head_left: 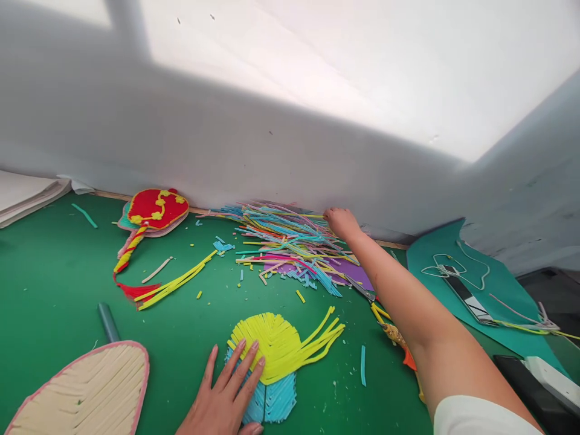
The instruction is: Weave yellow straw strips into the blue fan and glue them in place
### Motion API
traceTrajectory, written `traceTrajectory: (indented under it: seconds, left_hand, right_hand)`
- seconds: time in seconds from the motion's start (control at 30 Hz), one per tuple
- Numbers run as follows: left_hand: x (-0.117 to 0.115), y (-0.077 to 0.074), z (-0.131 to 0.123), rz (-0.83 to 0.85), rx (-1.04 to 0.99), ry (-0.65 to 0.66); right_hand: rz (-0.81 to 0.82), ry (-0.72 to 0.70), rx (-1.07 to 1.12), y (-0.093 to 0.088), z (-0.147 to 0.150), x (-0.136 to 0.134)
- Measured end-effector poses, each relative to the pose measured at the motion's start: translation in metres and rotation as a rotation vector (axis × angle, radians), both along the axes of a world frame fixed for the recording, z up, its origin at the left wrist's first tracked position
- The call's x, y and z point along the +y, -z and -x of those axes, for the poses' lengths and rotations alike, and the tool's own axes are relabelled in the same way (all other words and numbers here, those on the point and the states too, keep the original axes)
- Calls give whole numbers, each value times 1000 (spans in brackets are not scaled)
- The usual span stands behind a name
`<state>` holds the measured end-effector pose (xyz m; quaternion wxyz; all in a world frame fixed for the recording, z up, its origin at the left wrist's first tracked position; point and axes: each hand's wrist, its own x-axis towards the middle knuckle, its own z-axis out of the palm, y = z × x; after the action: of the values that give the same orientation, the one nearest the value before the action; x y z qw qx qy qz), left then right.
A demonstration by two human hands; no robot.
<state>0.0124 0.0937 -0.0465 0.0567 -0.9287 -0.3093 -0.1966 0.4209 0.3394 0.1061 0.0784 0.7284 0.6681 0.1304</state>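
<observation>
Disc (277, 344), yellow over blue, lies beneath spread left fingers (245, 363); judged light, soft, best held by its rim. Right fingers (334, 213) adjoin loose strips (290, 228); whether grasping any, cannot tell.

One camera, worn on the person's head, gives the only view, looking forward and down across a green table (181, 362) toward a pale wall (254, 133), which takes up much of the upper part. It sits close above the near side of the table: the left hand (224, 393) comes in large at the bottom edge, and the right arm (417, 320) stretches from the lower right corner to a smaller, farther right hand (342, 222). The side edges cut off a paper stack (27, 196) and a black case (553, 296).
</observation>
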Motion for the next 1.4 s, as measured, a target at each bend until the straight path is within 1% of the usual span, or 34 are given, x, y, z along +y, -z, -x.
traceTrajectory:
  seconds: [0.17, 0.23, 0.27, 0.33, 0.4, 0.47, 0.53, 0.6, 0.7, 0.77, 0.83, 0.9, 0.97, 1.0, 1.07, 1.13, 1.17, 1.23, 1.27, 1.3, 1.33, 1.4]
  left_hand:
    - [0, 5, 0, -47, -54, 35]
    - [-2, 5, -1, 2, -38, 0]
    - [-3, 6, -1, 35, -29, -24]
    - [-4, 8, -1, 81, -28, -33]
    - [-3, 11, -1, 104, -36, 2]
    - [-2, 12, -1, 142, -37, 19]
    - [-2, 9, 0, 194, -33, 18]
    - [-3, 0, 0, 235, -38, 14]
    - [-5, -18, 0, 271, -64, 7]
    - [-4, -28, 0, 282, -97, 23]
    - [-1, -35, 0, 297, -173, 31]
    - [2, -42, -1, 345, -327, 32]
    - [2, -50, -2, 440, -551, 18]
    - [1, -56, -3, 494, -660, -3]
    - [-3, -69, -5, 536, -743, -47]
    - [-9, -84, -9, 586, -792, -85]
    - [-11, -91, -11, 690, -879, -124]
    - [-12, -102, -16, 928, -1083, -212]
    - [-11, -106, -18, 1029, -1160, -224]
    - [-10, -107, -19, 1095, -1208, -230]
    - [-8, -108, -19, 1132, -1238, -231]
    - [-5, -105, -17, 1148, -1267, -241]
  right_hand:
    - [147, 229, -15, -11, -17, -7]
    - [189, 327, -31, -14, -23, -15]
    - [193, 369, -47, -16, -26, -21]
    - [168, 423, -92, -21, -29, -36]
    - [120, 425, -137, -29, -29, -54]
    - [64, 385, -171, -40, -28, -74]
    - [-11, 346, -199, -53, -27, -97]
    - [-109, 326, -234, -67, -27, -121]
    - [-234, 316, -261, -88, -28, -156]
    - [-372, 330, -205, -97, -24, -177]
    - [-508, 338, -111, -100, -11, -196]
    - [-552, 318, -6, -91, 13, -216]
    - [-597, 226, 319, -72, 47, -236]
    - [-598, 171, 485, -58, 67, -247]
    - [-537, 73, 786, -26, 109, -267]
    - [-466, -37, 1006, 5, 148, -284]
    - [-446, -95, 1090, 19, 165, -290]
    - [-370, -253, 1180, 41, 190, -296]
    - [-337, -332, 1161, 49, 199, -296]
    - [-317, -395, 1121, 55, 204, -295]
    - [-303, -444, 1074, 60, 207, -293]
    - [-296, -500, 987, 69, 205, -287]
